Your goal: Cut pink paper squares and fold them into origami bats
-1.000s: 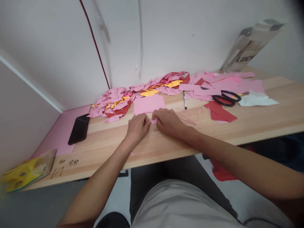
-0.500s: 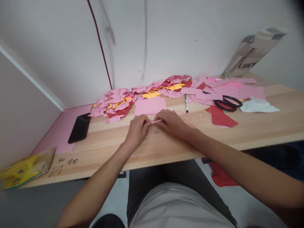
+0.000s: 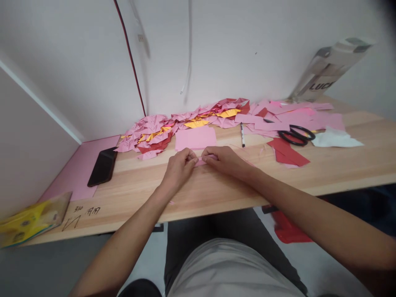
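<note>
Over the near-middle part of the wooden table (image 3: 139, 181), the left hand (image 3: 180, 165) and right hand (image 3: 223, 161) pinch a small pink paper (image 3: 201, 162) between them, thumbs and fingers closed at its two ends. The step in hand looks like folding or creasing; the next move seems to call for aligned edges and even thumb pressure. Just beyond lies a stack of pink sheets (image 3: 195, 138); farther, along the wall, a heap of folded paper pieces (image 3: 153, 123).

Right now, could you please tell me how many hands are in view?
2: the left hand at the left end of the small pink paper, and the right hand holding its right end.
</note>
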